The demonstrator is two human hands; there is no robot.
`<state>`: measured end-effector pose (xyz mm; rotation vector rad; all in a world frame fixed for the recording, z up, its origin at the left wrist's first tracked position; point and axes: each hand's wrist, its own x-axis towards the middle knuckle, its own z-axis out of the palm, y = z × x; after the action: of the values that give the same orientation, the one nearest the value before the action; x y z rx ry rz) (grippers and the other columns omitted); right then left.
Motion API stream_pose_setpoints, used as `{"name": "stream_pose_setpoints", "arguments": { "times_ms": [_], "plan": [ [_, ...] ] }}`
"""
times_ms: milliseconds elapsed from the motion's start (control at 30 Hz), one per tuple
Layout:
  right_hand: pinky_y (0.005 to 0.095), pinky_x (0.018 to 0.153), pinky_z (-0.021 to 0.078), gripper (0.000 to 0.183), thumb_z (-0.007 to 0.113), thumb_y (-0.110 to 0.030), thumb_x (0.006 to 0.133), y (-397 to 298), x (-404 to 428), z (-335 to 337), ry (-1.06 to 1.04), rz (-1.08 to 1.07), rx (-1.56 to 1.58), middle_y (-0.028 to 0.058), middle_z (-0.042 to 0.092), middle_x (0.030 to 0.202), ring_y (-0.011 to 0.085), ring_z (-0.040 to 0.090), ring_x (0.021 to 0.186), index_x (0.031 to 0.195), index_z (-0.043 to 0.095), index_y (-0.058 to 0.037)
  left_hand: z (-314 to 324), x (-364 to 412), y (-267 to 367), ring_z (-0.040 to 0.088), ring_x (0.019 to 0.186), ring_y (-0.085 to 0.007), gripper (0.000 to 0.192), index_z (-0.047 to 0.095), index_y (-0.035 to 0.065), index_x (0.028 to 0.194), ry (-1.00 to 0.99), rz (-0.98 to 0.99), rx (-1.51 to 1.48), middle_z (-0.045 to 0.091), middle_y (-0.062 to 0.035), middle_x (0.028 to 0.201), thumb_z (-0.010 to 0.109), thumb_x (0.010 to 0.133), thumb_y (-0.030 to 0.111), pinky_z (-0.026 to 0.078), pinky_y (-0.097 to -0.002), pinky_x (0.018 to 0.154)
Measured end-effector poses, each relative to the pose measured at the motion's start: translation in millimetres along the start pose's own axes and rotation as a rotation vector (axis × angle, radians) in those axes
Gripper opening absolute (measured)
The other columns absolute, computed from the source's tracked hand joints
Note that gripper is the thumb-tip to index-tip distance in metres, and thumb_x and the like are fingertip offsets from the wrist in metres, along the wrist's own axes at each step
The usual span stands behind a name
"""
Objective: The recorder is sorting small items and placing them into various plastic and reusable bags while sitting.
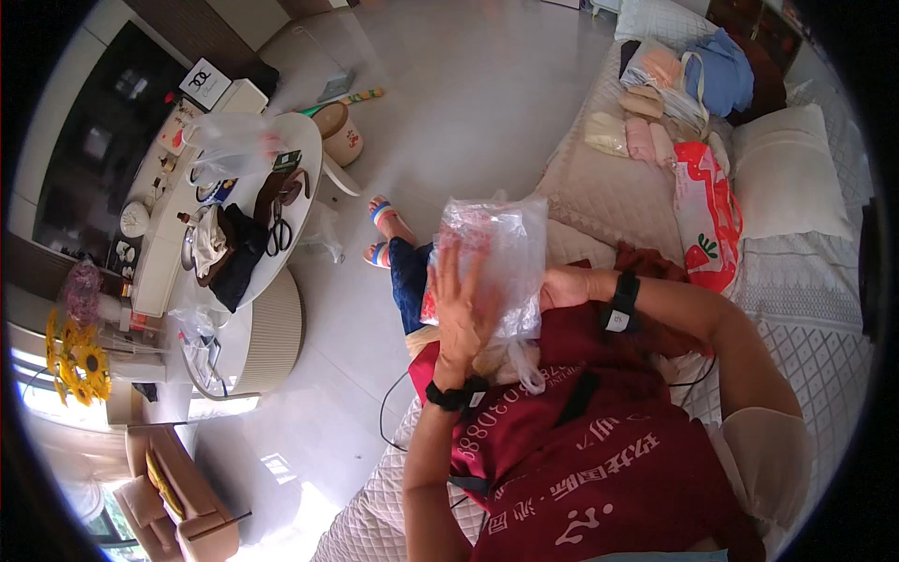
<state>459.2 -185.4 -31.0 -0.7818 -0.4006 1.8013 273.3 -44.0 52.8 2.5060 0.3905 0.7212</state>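
Observation:
A clear plastic bag with red print or red contents is over my lap, its knotted or bunched tail hanging towards my dark red apron. My left hand lies flat across the bag's face, fingers spread and slightly blurred. At the bag's right edge, my right hand grips it; the fingertips are hidden behind the plastic. Both wrists wear black straps. Just beyond my right forearm is a rust-brown cloth on the bed.
Folded clothes in pale packets, a strawberry-print bag and a pillow lie on the quilted bed. On the left, an oval table bears dark cloth and scissors. A bin stands beyond it.

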Motion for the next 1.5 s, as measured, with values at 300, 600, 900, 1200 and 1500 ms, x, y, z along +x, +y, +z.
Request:
{"name": "stream_pose_setpoints", "arguments": {
  "times_ms": [300, 600, 900, 1200, 1500],
  "plan": [
    [0.0484, 0.106, 0.0517, 0.05, 0.052, -0.04, 0.105, -17, -3, -24, 0.121, 0.001, -0.081, 0.0137, 0.064, 0.138, 0.0276, 0.065, 0.122, 0.141, 0.055, -0.0042, -10, -5, 27, 0.036, 0.15, -0.0366, 0.067, 0.053, 0.018, 0.151, -0.15, 0.15, -0.003, 0.043, -0.015, 0.159, 0.074, 0.087, 0.017, 0.016, -0.0614, 0.124],
    [0.0473, 0.109, 0.0482, 0.049, 0.049, -0.018, 0.1, -55, -37, 9, -0.105, -0.114, 0.141, 0.0128, 0.06, 0.143, 0.0279, 0.06, 0.128, 0.147, 0.049, -0.0035, -41, 21, -16, 0.052, 0.138, -0.0387, 0.062, 0.058, 0.0068, 0.143, 0.146, -0.004, -0.174, 0.058, -0.0172, 0.145, 0.075, 0.084, -0.003, 0.043, -0.0448, 0.115],
    [0.042, 0.115, 0.0432, 0.058, 0.063, -0.009, 0.1, -64, -28, 52, 0.146, -0.217, -0.323, 0.0088, 0.057, 0.146, 0.0217, 0.055, 0.133, 0.154, 0.042, -0.0046, -65, 88, -19, 0.042, 0.146, -0.039, 0.087, 0.048, 0.0108, 0.152, 0.073, 0.124, 0.011, 0.05, -0.0165, 0.153, 0.09, 0.077, 0.021, 0.036, -0.0492, 0.12],
    [0.0391, 0.114, 0.0454, 0.059, 0.067, -0.003, 0.097, -62, -16, 42, 0.155, -0.146, -0.446, 0.0095, 0.058, 0.144, 0.0181, 0.056, 0.131, 0.151, 0.043, -0.0018, -49, 96, -112, 0.057, 0.078, -0.0154, 0.087, 0.05, -0.0014, 0.146, -0.199, -0.465, -0.758, 0.061, -0.0042, 0.094, 0.094, 0.074, 0.017, 0.056, -0.0309, 0.075],
    [0.035, 0.105, 0.052, 0.053, 0.068, -0.008, 0.098, -51, 5, 28, 0.246, -0.144, -0.419, 0.0106, 0.061, 0.138, 0.0179, 0.061, 0.122, 0.147, 0.048, 0.0005, -26, 46, -62, 0.049, 0.138, -0.0395, 0.09, 0.04, 0.0097, 0.155, -0.199, 0.247, -0.133, 0.05, -0.0213, 0.15, 0.085, 0.078, 0.019, 0.041, -0.0528, 0.114]
  ]
}}
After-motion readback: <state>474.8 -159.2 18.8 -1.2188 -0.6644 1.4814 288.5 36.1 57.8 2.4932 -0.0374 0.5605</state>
